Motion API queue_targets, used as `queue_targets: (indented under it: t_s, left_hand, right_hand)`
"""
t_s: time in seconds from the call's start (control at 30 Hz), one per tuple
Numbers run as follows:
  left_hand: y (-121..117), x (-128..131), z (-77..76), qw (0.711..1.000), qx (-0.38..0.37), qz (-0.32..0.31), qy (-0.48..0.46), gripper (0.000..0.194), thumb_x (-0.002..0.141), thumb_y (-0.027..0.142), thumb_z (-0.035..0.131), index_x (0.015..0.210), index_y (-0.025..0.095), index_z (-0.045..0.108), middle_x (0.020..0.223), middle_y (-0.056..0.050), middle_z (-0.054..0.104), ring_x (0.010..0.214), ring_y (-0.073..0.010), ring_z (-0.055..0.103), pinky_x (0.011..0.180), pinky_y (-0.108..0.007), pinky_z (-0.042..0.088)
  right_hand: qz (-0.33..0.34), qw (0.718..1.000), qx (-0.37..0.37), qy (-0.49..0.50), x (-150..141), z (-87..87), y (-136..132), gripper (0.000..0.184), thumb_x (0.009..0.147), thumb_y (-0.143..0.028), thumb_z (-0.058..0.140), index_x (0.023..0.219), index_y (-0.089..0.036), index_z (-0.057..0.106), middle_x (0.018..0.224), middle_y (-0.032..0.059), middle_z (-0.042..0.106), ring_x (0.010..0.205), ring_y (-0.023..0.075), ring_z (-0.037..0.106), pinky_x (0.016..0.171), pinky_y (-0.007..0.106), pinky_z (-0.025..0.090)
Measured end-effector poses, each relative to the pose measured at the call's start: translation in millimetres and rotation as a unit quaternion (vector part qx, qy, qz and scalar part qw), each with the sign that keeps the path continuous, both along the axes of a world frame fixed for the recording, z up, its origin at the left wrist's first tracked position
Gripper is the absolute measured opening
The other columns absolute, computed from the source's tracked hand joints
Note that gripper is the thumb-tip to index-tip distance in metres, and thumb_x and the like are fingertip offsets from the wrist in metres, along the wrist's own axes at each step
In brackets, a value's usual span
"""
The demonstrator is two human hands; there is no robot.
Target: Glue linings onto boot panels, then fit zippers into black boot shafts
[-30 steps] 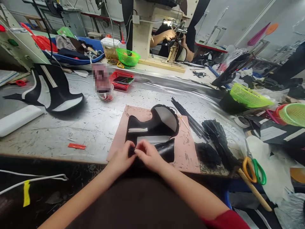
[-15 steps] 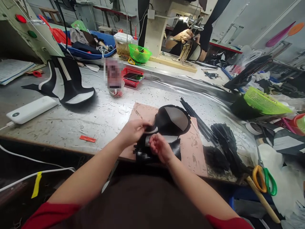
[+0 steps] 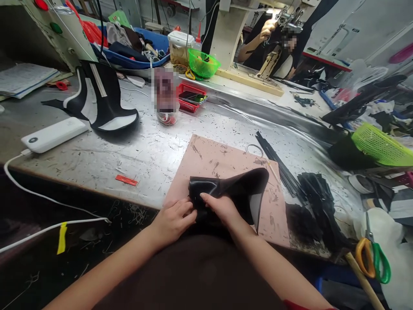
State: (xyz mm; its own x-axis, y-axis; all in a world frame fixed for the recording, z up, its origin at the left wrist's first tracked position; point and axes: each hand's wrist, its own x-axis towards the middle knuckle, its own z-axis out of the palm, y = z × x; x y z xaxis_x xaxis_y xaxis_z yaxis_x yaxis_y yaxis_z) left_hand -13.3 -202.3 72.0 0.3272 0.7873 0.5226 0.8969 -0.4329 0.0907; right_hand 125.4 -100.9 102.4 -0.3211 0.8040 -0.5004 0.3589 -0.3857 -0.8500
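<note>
A shiny black leather piece is bent into a curved fold above the front of a pinkish board. A pale patch shows on its inner side at the right. My right hand grips the near part, thumb on top and the other fingers hidden beneath. At the piece's left edge my left hand pinches with curled fingers. On the board's right side lie a thin pale stick and a ring of pale tape.
Black strips and a dark bundle lie right of the board. Scissors are at the right edge. Leftward are a white power bank, a black cut piece and a red strip. Another person's hand is beyond.
The black leather piece has been turned and folded over, its shiny side now up. My right hand has closed on it, and my left hand has moved down to its left edge.
</note>
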Motion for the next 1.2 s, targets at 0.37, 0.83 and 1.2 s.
queue_targets:
  t_s: [0.37,0.83,1.2]
  left_hand:
    - [-11,8,-7.8,0.998,0.002,0.051,0.029,0.017,0.084,0.013,0.048,0.094,0.017,0.06,0.098,-0.008,0.064,0.102,-0.0225,0.056,0.078,-0.032,0.039]
    - [-8,10,-2.0,0.994,-0.032,0.076,0.069,0.018,0.077,0.014,0.049,0.09,0.022,0.059,0.119,-0.006,0.058,0.098,-0.0206,0.054,0.075,-0.031,0.036]
    - [-2,19,1.5,0.986,-0.037,0.106,0.122,0.016,0.071,0.02,0.051,0.084,0.022,0.059,0.112,-0.006,0.062,0.079,-0.0196,0.053,0.071,-0.033,0.031]
  right_hand:
    - [0.012,0.985,0.072,-0.159,-10,3.8,-8,0.019,0.063,-0.035,0.063,0.056,-0.018,0.059,0.063,0.007,0.067,0.075,0.0247,0.065,0.066,0.031,0.05]
    - [0.035,0.968,0.158,-0.193,-14,-1.2,-9,0.015,0.069,-0.031,0.059,0.069,-0.018,0.066,0.076,0.0074,0.07,0.083,0.0232,0.065,0.079,0.031,0.049]
    - [0.109,0.955,0.218,-0.171,27,10.6,13,0.026,0.072,-0.03,0.054,0.09,-0.016,0.066,0.097,0.0078,0.068,0.103,0.0227,0.057,0.092,0.032,0.041]
